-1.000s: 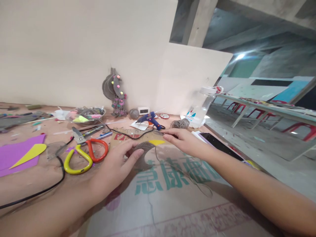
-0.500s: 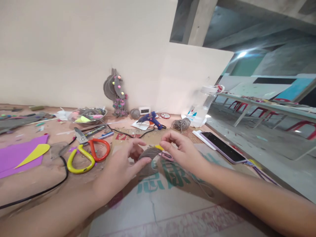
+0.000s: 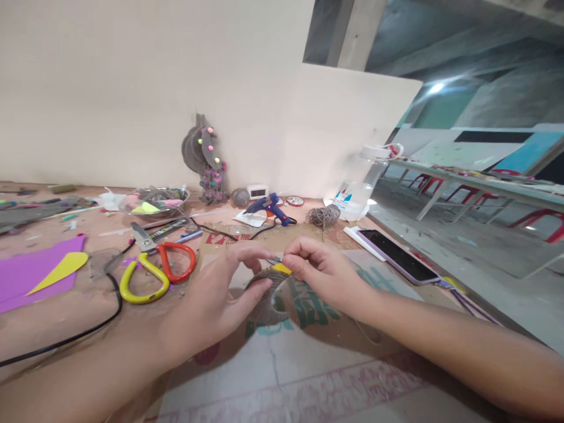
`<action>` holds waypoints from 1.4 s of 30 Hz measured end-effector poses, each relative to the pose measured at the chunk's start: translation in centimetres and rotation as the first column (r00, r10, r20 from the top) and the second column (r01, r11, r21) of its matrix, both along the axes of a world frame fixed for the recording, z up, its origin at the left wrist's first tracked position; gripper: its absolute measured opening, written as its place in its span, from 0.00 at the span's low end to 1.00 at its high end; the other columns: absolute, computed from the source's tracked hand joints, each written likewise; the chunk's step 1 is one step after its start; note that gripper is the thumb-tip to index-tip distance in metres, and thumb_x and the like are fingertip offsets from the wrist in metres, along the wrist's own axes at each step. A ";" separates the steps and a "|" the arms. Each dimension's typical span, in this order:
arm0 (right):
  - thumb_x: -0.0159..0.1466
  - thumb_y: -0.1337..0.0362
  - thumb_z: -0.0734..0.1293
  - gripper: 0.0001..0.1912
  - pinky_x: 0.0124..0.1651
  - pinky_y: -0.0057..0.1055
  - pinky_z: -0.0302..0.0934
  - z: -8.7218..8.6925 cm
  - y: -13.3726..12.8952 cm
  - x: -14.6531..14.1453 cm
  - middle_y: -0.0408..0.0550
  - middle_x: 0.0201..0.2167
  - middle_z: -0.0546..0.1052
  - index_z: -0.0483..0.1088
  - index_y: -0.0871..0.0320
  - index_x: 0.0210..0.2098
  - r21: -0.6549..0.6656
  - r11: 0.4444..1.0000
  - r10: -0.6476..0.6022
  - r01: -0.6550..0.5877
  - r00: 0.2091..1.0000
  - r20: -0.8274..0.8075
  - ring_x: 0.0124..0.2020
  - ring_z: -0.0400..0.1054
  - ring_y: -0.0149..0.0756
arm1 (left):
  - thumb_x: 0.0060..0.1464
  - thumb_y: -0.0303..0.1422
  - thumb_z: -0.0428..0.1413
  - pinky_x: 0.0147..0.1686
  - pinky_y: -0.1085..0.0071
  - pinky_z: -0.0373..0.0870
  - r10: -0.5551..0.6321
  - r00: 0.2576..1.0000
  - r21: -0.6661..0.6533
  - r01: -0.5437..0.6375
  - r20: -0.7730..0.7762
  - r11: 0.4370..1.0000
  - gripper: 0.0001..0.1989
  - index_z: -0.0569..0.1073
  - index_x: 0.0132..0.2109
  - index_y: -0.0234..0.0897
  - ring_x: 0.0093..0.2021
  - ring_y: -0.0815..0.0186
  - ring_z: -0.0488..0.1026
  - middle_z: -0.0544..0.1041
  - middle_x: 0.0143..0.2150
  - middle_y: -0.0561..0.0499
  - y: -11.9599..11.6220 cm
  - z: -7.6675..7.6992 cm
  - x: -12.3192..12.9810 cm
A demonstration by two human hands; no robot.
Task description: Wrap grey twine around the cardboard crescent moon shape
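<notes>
Winding in hand: an even finish appears to call for steady tension, each turn snug against its neighbour. The left hand [image 3: 227,288], half curled, grips the grey yarn-covered crescent [image 3: 265,302] above the cardboard [image 3: 233,376]; the right hand [image 3: 321,267] is pinched closed at its yellow tip [image 3: 282,268], contents hidden.

gray piece [image 3: 267,305] partly behind left fingers [image 3: 258,289], black cable [image 3: 115,305] cut off, small display [image 3: 259,192] unreadable
</notes>
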State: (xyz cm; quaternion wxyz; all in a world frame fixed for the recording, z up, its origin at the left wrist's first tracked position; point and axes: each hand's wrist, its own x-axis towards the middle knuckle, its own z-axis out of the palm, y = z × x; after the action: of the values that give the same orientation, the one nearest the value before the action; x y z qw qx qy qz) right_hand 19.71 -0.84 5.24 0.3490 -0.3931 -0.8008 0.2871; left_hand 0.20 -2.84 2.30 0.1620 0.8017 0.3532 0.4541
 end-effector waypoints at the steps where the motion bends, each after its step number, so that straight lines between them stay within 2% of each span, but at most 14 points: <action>1: 0.62 0.60 0.60 0.11 0.25 0.24 0.52 0.0 0.0 0.0 0.39 0.20 0.62 0.63 0.59 0.26 -0.001 1.000 0.003 -0.003 1.000 0.001 0.23 0.55 0.26 | 0.53 0.30 0.53 0.46 0.63 0.66 0.001 1.000 -0.021 -0.002 -0.014 1.000 0.14 0.63 0.47 0.45 0.44 0.64 0.70 0.72 0.41 0.52 -0.1 0.0 0.0; 5: 0.62 0.60 0.60 0.11 0.26 0.24 0.52 -0.1 0.1 -0.1 0.39 0.21 0.62 0.62 0.59 0.25 0.016 1.000 0.007 -0.007 1.000 0.007 0.23 0.55 0.26 | 0.54 0.31 0.53 0.42 0.65 0.68 -0.001 1.000 -0.063 0.000 -0.026 0.998 0.14 0.63 0.48 0.45 0.38 0.67 0.71 0.72 0.40 0.53 -0.4 0.0 0.0; 21: 0.63 0.61 0.60 0.11 0.28 0.25 0.53 0.2 -0.1 0.1 0.40 0.21 0.65 0.64 0.59 0.26 0.067 0.998 -0.021 0.017 0.998 0.066 0.24 0.58 0.27 | 0.55 0.28 0.52 0.37 0.73 0.69 -0.026 0.997 0.040 0.029 -0.079 0.999 0.12 0.63 0.45 0.46 0.37 0.70 0.72 0.74 0.36 0.57 -0.6 0.7 0.0; 25: 0.63 0.60 0.59 0.12 0.28 0.24 0.53 0.1 -0.2 0.1 0.40 0.22 0.66 0.64 0.59 0.26 0.063 0.998 -0.025 0.021 0.997 0.072 0.25 0.59 0.27 | 0.55 0.28 0.52 0.37 0.74 0.69 -0.024 0.996 0.036 0.027 -0.091 0.999 0.12 0.63 0.45 0.46 0.38 0.70 0.72 0.74 0.38 0.57 -0.8 1.0 0.1; 33: 0.63 0.59 0.59 0.11 0.28 0.25 0.52 -0.3 0.1 0.1 0.40 0.22 0.65 0.64 0.58 0.27 0.048 0.999 -0.028 0.025 0.998 0.065 0.25 0.58 0.28 | 0.53 0.26 0.53 0.45 0.67 0.66 0.031 0.998 0.043 -0.029 -0.049 0.999 0.14 0.61 0.46 0.43 0.44 0.66 0.68 0.67 0.40 0.52 -0.1 0.0 0.2; 38: 0.63 0.60 0.59 0.11 0.28 0.24 0.53 -0.3 0.1 0.1 0.40 0.22 0.66 0.64 0.58 0.27 0.071 0.997 -0.026 0.022 0.998 0.061 0.25 0.59 0.27 | 0.54 0.27 0.53 0.41 0.70 0.68 0.064 0.996 0.014 -0.063 -0.069 0.998 0.17 0.61 0.49 0.47 0.41 0.69 0.70 0.69 0.39 0.55 -0.1 -0.1 0.1; 42: 0.63 0.61 0.59 0.11 0.28 0.24 0.53 -0.2 0.0 0.1 0.40 0.22 0.67 0.65 0.58 0.27 0.104 0.994 -0.033 0.026 0.997 0.071 0.25 0.59 0.28 | 0.55 0.27 0.52 0.42 0.71 0.68 0.074 0.995 0.043 -0.071 -0.072 0.997 0.15 0.63 0.48 0.48 0.43 0.69 0.70 0.72 0.43 0.56 -0.1 -0.3 0.1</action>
State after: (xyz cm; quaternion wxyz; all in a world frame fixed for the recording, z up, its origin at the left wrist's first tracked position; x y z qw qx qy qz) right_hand 19.81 -0.80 5.03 0.3434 -0.3967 -0.8208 0.2258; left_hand 0.32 -2.97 1.98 0.1161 0.8076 0.3789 0.4368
